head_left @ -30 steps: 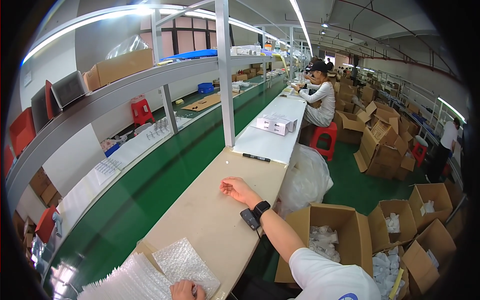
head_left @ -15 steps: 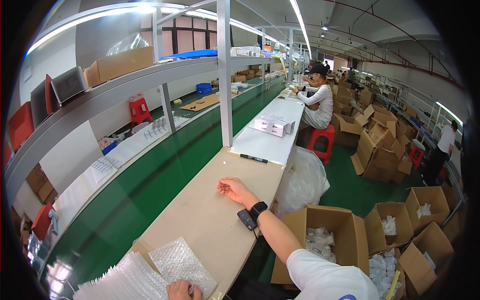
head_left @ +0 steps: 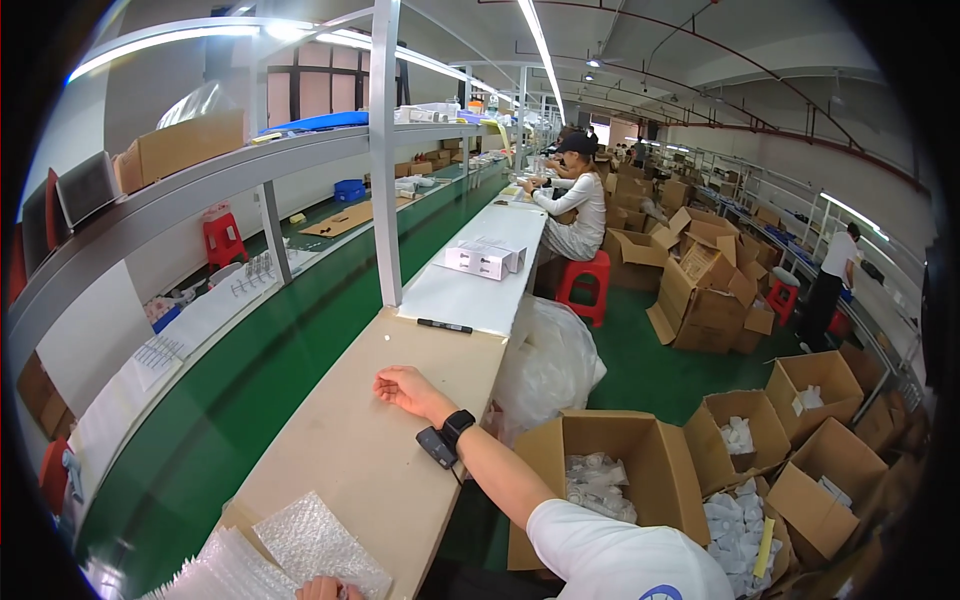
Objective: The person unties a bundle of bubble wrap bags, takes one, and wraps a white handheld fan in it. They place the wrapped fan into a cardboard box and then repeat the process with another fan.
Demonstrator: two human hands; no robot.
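Note:
At the lower edge, partly cut off, my left hand (head_left: pixel 322 588) is closed at the near edge of a sheet of clear bubble wrap (head_left: pixel 318 545). This sheet lies flat on the tan tabletop (head_left: pixel 340 440), beside a stack of bubble wrap (head_left: pixel 225 570) on its left. My right hand (head_left: pixel 405 391) rests on its side on the bare tabletop, fingers loosely curled and partly apart, holding nothing. A black watch and a small dark device sit on that wrist. Beyond the right hand lie a black marker pen (head_left: pixel 444 326) and a tiny white bit (head_left: pixel 387 338).
A white box (head_left: pixel 485 259) stands on the white table section ahead. Left runs a green conveyor belt (head_left: pixel 250 385) under a metal shelf frame (head_left: pixel 386 160). To the right are open cartons (head_left: pixel 650 460) and a large plastic bag (head_left: pixel 550 365). A person (head_left: pixel 575 200) sits farther along.
The whole view has turned to the right, so everything sits farther left. My right hand stays on the tabletop and my left hand stays at the bubble wrap.

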